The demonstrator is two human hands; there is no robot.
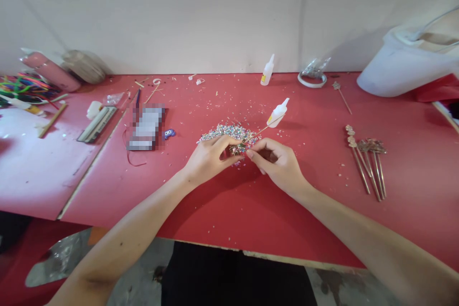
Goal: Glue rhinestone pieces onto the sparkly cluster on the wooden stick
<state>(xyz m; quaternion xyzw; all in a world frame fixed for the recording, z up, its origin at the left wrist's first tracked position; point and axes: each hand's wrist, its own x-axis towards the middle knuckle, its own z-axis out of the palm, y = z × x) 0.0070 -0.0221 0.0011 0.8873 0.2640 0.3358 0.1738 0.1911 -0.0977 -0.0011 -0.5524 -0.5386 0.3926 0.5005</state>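
Observation:
My left hand (210, 158) is closed, thumb and fingers around a small dark-and-gold ornament (236, 149) whose exact kind I cannot make out. From beside it a thin wooden stick (264, 129) slants up to the right; whether it is joined to the ornament is unclear. My right hand (278, 161) pinches with thumb and forefinger right beside the ornament, and anything between those fingertips is too small to tell. Both hands are over the near side of a heap of tiny multicoloured bits (225, 131). A white squeeze bottle (278, 114) with a yellow label tilts just behind the stick.
Another squeeze bottle (267, 72) stands near the wall. At right lie several gold-stemmed sticks (373, 172) with ornate tops, before a white bucket (390, 64). Leftward are a blurred-out phone-like slab (147, 128), a purple trinket (169, 134) and a pink bottle (52, 71) on the red table (308, 224).

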